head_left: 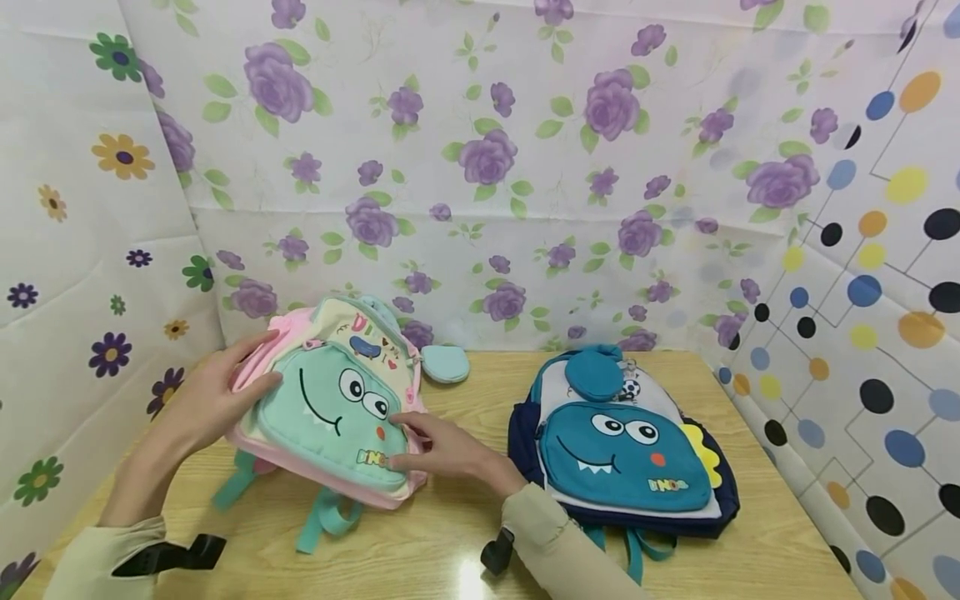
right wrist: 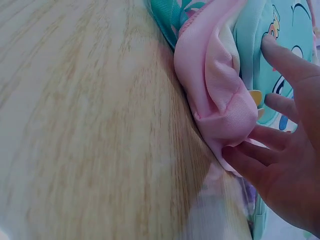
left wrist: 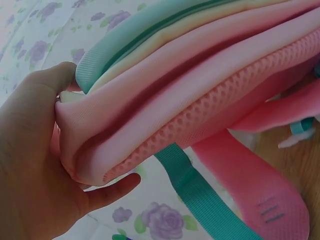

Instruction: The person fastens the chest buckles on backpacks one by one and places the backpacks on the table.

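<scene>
A pink and mint backpack [head_left: 330, 400] with a smiling dinosaur face is tilted on the table, its left side raised. My left hand [head_left: 213, 387] grips that side, the thumb on the front and other fingers around the pink side panel [left wrist: 165, 100]. On the opposite side, my right hand [head_left: 446, 446] holds the lower edge, with one digit on the mint front and others against the pink side pocket [right wrist: 230, 107]. Teal straps [head_left: 330, 512] hang beneath. To the right lies a blue backpack [head_left: 626, 454] with a similar dinosaur face, apart from both hands.
A small mint pouch [head_left: 446, 364] lies just behind the pink backpack. A round blue pouch [head_left: 594, 375] rests on the blue backpack beside a football keychain [head_left: 630, 387]. Patterned sheets [head_left: 480, 167] enclose the wooden table [head_left: 420, 550] at the back and sides.
</scene>
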The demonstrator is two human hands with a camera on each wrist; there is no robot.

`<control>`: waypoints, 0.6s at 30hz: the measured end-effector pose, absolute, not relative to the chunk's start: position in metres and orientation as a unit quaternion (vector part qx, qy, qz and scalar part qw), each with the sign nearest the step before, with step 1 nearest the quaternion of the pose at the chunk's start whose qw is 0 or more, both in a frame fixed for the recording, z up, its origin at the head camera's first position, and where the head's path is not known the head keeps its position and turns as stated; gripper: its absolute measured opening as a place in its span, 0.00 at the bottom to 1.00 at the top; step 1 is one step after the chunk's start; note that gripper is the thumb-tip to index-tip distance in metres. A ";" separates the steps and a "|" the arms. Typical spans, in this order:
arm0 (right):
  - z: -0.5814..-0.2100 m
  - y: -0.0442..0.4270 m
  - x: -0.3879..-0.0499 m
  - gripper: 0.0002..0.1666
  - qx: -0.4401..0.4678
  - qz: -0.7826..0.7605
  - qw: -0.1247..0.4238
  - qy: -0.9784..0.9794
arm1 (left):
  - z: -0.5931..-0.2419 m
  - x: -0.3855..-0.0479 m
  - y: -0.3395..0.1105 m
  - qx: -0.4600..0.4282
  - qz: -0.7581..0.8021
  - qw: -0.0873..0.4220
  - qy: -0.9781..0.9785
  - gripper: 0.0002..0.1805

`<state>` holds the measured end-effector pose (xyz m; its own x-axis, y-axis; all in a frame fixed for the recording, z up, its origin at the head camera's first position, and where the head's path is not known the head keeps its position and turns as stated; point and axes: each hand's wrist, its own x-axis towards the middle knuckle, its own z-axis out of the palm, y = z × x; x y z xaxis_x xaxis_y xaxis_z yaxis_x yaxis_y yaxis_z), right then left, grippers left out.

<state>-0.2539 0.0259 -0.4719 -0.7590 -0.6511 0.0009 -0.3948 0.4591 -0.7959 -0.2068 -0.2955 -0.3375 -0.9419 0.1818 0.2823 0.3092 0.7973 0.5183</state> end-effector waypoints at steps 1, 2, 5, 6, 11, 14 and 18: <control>-0.472 0.026 -0.254 0.40 -0.311 -0.421 0.158 0.837 | -0.336 -0.207 -0.294 -0.129 -0.287 0.108 -0.943 0.37; -0.472 0.025 -0.254 0.40 -0.310 -0.425 0.162 0.835 | -0.335 -0.206 -0.294 -0.127 -0.284 0.104 -0.945 0.37; -0.472 0.024 -0.255 0.39 -0.307 -0.438 0.173 0.827 | -0.332 -0.206 -0.291 -0.120 -0.283 0.094 -0.947 0.38; -0.472 0.024 -0.255 0.39 -0.307 -0.440 0.176 0.826 | -0.330 -0.206 -0.290 -0.120 -0.286 0.094 -0.946 0.39; -0.473 0.022 -0.258 0.39 -0.311 -0.445 0.179 0.821 | -0.325 -0.208 -0.285 -0.133 -0.302 0.102 -0.938 0.40; -0.474 0.020 -0.259 0.39 -0.317 -0.449 0.180 0.816 | -0.321 -0.209 -0.281 -0.146 -0.309 0.109 -0.933 0.39; -0.472 0.018 -0.260 0.39 -0.321 -0.455 0.184 0.810 | -0.316 -0.210 -0.275 -0.160 -0.310 0.125 -0.929 0.38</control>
